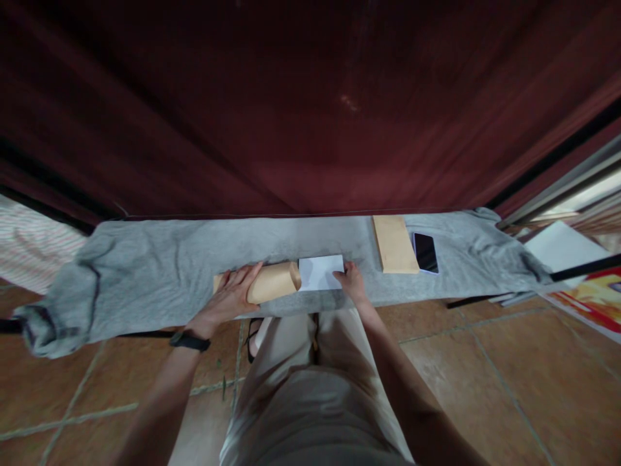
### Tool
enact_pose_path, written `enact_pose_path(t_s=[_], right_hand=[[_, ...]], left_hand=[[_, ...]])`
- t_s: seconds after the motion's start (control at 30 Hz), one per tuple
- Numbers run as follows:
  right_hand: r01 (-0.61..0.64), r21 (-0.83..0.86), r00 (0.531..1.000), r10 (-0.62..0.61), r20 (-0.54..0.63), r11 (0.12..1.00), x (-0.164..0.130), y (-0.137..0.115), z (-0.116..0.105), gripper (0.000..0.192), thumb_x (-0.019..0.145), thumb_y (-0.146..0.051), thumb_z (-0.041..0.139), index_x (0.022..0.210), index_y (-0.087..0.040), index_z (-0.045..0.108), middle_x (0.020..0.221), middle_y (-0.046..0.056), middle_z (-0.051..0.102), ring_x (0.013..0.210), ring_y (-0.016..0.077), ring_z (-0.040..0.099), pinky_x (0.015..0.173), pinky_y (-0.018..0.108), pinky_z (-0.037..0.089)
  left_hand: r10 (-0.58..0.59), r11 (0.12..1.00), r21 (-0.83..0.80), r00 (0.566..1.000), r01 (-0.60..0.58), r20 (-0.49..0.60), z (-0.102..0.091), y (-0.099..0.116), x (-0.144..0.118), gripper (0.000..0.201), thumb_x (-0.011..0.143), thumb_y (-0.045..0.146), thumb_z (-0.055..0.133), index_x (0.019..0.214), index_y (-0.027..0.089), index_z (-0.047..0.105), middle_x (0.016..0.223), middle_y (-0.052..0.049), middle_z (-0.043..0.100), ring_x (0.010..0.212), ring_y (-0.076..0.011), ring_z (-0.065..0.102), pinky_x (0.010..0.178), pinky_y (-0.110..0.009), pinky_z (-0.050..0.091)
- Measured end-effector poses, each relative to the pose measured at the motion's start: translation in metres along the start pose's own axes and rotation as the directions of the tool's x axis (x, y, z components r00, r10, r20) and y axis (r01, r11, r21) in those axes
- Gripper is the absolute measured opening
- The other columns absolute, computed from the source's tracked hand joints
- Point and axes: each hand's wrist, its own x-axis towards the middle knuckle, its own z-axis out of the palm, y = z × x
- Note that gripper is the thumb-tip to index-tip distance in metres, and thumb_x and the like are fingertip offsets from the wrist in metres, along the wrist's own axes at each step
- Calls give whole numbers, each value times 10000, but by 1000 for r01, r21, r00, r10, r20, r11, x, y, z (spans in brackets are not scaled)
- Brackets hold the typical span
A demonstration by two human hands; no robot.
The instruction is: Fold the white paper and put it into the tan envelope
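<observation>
On the grey-clothed desk point(160, 265), the left hand point(233, 294) lies open, pressing the brown envelope point(272, 281) flat; the right hand point(353, 281) pinches the white paper point(320, 272) at its mouth. Best kept square while sliding.

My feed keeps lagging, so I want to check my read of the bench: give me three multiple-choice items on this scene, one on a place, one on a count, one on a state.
1. Where does the black smartphone lie?
A. right of the flat brown envelope
B. on the tiled floor
C. under the left hand

2. How many brown envelopes lie on the grey cloth?
A. one
B. two
C. four

3. How is the brown envelope under the left hand?
A. sealed flat
B. torn in half
C. open-mouthed, white folded paper at its opening

Answers: 1 A, it lies beside that envelope's right edge. 2 B, one by each spot. 3 C, the right hand holds the paper there.
</observation>
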Motion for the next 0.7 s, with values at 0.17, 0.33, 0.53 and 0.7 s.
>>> enact_pose_path(t_s=[0.17,0.33,0.53,0.7], right_hand=[[-21,311,1000,14,27,950,1,14,-2,125,764,-351,593,804,-241,548,724,-6,601,736,208,578,706,319,476],[-35,535,999,14,43,844,-7,18,-4,299,755,-458,593,923,-218,650,903,56,715,884,231,645,799,342,516],[-94,694,996,72,61,713,-17,18,-17,445,647,-611,718,786,-190,688,719,17,699,694,192,595,688,321,491],[-104,663,993,39,112,742,-24,15,-20,465,637,-654,715,698,-195,674,646,11,660,600,160,533,588,286,423]], left_hand=[[-13,1000,5,1000,13,13,1,0,1,1101,770,400,738,1641,249,81,1529,-172,446,1411,-371,423,1188,-556,254],[2,1000,-3,1000,-2,-8,4,-3,0,1092,781,432,730,1643,251,85,1527,-164,457,1431,-369,405,1199,-556,244],[21,1000,20,1000,-21,-17,5,-2,0,1112,771,403,732,1642,246,60,1532,-172,436,1433,-373,392,1194,-559,246],[-11,999,40,1000,12,-24,2,4,-1,1084,784,413,712,1640,258,64,1523,-177,432,1428,-382,388,1198,-597,201]])
